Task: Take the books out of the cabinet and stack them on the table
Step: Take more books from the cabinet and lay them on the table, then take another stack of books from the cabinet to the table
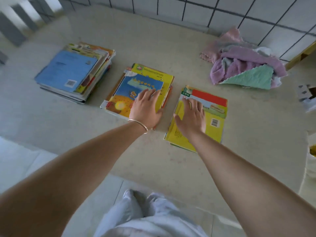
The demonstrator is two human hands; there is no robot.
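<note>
Left hand (145,108), fingers straight and together, rests on the middle book stack (136,89); right hand (192,117), fingers spread, presses the yellow stack (215,120) at three o'clock.

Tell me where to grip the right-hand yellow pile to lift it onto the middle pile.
Probably by its long side edges. The right-hand yellow pile lies flat and thin on the table, with the right hand resting flat on top. Slide fingers under from its left side, facing the middle pile, where bare table shows.
</note>
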